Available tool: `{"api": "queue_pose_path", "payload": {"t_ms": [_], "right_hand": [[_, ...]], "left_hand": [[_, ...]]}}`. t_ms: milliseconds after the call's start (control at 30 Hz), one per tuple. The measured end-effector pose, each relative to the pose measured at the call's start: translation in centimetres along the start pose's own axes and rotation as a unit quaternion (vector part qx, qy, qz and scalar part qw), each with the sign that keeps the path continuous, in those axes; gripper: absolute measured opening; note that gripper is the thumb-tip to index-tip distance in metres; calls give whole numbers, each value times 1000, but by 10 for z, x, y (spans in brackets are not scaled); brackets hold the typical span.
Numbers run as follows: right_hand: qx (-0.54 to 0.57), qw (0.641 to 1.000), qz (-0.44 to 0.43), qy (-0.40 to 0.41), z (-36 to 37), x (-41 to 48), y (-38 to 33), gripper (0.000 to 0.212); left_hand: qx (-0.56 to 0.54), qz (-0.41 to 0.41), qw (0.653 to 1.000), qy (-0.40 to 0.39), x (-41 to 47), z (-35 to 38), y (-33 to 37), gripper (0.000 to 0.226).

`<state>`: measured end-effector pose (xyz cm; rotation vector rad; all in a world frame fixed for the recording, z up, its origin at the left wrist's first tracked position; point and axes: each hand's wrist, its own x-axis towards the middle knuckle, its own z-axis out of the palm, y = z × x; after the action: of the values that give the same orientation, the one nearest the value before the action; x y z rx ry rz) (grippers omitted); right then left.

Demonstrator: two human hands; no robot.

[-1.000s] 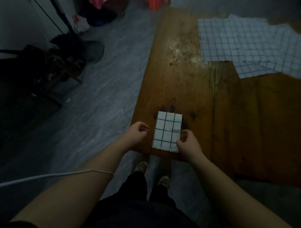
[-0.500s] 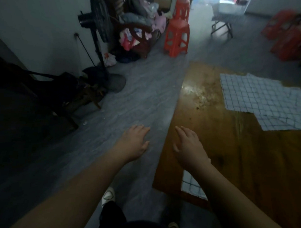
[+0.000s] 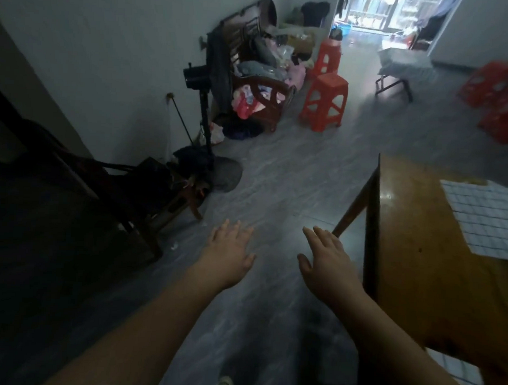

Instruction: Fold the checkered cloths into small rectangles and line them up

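The left hand [image 3: 230, 255] and right hand [image 3: 326, 261] are held out over the grey tiled floor [image 3: 290, 179], fingers straight, nothing gripped. White checkered cloths [image 3: 488, 217] are spread on the brown wooden table [image 3: 412, 255] at right.

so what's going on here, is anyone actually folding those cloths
Not at this instant. A person stands at the corner of a wooden table. The left hand and right hand are both open, fingers straight, held out over the floor beside the table and holding nothing. Unfolded checkered cloths lie flat on the table, untouched. One folded cloth shows at the near edge, partly hidden by the right forearm.
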<state>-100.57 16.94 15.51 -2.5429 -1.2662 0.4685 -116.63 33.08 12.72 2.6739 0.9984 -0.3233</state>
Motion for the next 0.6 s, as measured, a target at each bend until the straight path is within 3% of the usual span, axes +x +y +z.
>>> {"api": "queue_pose_path", "payload": {"t_ms": [333, 600], "right_hand": [[6, 998, 60, 26, -30, 100, 24, 68], [38, 993, 101, 46, -68, 253, 91, 68]], "left_hand": [[15, 92, 996, -7, 137, -49, 8, 70], [36, 114, 993, 3, 313, -101, 53, 70]]}}
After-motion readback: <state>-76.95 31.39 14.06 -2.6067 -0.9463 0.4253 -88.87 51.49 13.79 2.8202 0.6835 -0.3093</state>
